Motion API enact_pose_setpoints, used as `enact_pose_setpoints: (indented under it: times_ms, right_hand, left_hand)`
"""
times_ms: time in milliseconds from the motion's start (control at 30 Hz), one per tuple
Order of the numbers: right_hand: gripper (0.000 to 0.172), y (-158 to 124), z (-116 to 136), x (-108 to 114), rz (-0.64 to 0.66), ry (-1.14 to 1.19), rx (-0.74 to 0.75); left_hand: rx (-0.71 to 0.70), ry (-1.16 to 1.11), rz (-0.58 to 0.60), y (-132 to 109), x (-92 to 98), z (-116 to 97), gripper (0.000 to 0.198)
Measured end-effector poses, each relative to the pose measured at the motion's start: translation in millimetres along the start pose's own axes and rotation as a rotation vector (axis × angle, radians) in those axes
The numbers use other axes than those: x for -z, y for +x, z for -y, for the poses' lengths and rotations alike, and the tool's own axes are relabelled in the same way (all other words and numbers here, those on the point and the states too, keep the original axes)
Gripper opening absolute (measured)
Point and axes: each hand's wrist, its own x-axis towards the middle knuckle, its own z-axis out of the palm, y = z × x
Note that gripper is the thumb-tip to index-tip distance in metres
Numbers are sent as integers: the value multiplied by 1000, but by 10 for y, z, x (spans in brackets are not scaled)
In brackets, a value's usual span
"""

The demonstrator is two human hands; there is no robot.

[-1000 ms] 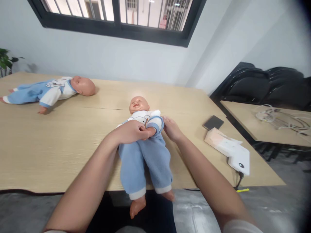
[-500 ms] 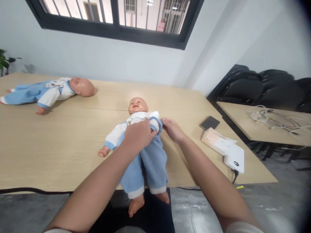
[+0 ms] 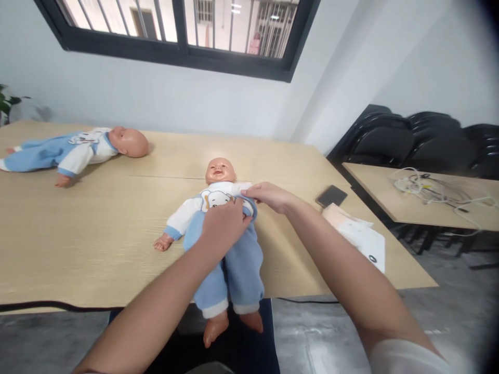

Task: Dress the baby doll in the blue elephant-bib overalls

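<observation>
A baby doll (image 3: 245,259) in a white and blue outfit lies on its back on the table, its feet over the front edge. My left hand (image 3: 224,223) lies across its belly, fingers closed at the blue cuff of the sleeve (image 3: 247,208) on the right side of the picture. The doll's hand on that side is hidden. At the upper part of the same sleeve, near the shoulder, my right hand (image 3: 268,195) has its thumb and fingers pressed together on the cloth. The doll's other arm (image 3: 175,223) stretches out to the left, its hand bare.
A second doll (image 3: 78,148) in similar clothes lies at the table's far left. To the right are a dark phone (image 3: 331,196), a tissue pack (image 3: 343,221) and a white device (image 3: 374,249). Beyond, a side table (image 3: 374,192) bears tangled cables (image 3: 429,192); black chairs (image 3: 384,143) are stacked behind.
My right hand has moved left and slightly up, from beside the cuff to the upper sleeve. My left hand stays near the cuff. More of the dog print on the chest shows.
</observation>
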Motion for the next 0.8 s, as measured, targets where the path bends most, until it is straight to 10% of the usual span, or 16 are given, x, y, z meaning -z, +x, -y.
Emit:
enact_pose_setpoints:
  times_ms: [800]
  right_hand:
    - [50,175,-198,-131,-87,10,265]
  left_hand:
    - [-176,-47,211,-223,628,404,34]
